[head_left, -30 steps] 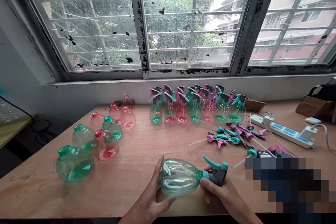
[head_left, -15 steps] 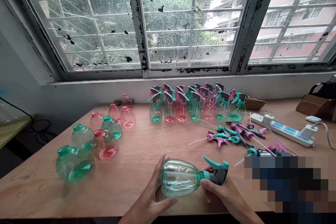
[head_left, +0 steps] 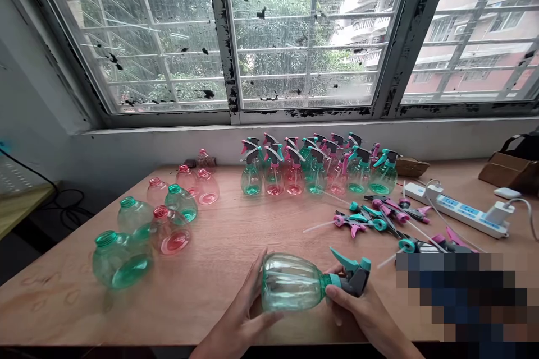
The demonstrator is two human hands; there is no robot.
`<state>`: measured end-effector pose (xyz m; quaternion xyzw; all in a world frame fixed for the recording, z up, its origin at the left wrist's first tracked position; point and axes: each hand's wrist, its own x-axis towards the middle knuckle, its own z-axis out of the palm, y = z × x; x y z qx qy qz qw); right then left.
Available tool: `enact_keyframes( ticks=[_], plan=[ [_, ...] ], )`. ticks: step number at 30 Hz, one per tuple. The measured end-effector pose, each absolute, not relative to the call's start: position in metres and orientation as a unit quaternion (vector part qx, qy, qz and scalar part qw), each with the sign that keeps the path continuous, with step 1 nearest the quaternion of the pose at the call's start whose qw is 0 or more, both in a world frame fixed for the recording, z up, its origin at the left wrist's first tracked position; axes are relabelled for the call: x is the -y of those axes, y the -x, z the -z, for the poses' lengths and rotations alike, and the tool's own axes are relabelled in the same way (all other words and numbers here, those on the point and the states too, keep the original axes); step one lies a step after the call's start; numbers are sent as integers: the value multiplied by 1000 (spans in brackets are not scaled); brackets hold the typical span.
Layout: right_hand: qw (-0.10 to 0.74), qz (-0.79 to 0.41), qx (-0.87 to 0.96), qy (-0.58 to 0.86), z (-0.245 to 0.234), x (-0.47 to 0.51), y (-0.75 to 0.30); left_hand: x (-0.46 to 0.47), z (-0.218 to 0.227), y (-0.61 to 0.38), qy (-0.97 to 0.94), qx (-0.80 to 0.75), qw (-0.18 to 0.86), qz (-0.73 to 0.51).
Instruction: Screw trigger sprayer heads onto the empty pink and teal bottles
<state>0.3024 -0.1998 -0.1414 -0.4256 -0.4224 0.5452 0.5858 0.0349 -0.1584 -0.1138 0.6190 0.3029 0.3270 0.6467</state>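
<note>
Above the table's front edge a green see-through spray bottle [head_left: 292, 281] lies sideways between my hands, its teal and black spray head [head_left: 354, 274] pointing right. My left hand [head_left: 244, 308] cups the round base, thumb below and fingers behind it. At the neck, the thumb and fingers of my right hand [head_left: 357, 308] close around the teal collar. Part of the right fingers is hidden behind the bottle. Beyond it, to the right, loose pink and teal spray heads [head_left: 379, 216] with thin tubes lie in a heap.
Green open bottles [head_left: 122, 261] and pink open bottles [head_left: 170, 233] stand at the left. Several bottles with spray heads [head_left: 315, 171] line the back by the wall. A white power strip [head_left: 458, 207] and a cardboard box [head_left: 511, 168] are at the right. A blurred patch covers the lower right.
The whole view has shifted slightly. Both hands keep nearly the same hold on the spray bottle, which stays sideways.
</note>
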Motion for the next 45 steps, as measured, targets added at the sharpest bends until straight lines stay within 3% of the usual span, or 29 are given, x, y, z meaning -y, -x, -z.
enact_keyframes(
  ticks=[10,21,45],
  plan=[
    [582,-548,423,428,137,200,-302,158,110,-38,-580,-259,702,-322],
    [586,-550,413,429,142,199,-304,161,107,-36,-625,-305,648,-311],
    [579,-555,414,430,143,198,-305,164,104,-36,-618,-310,655,-305]
  ],
)
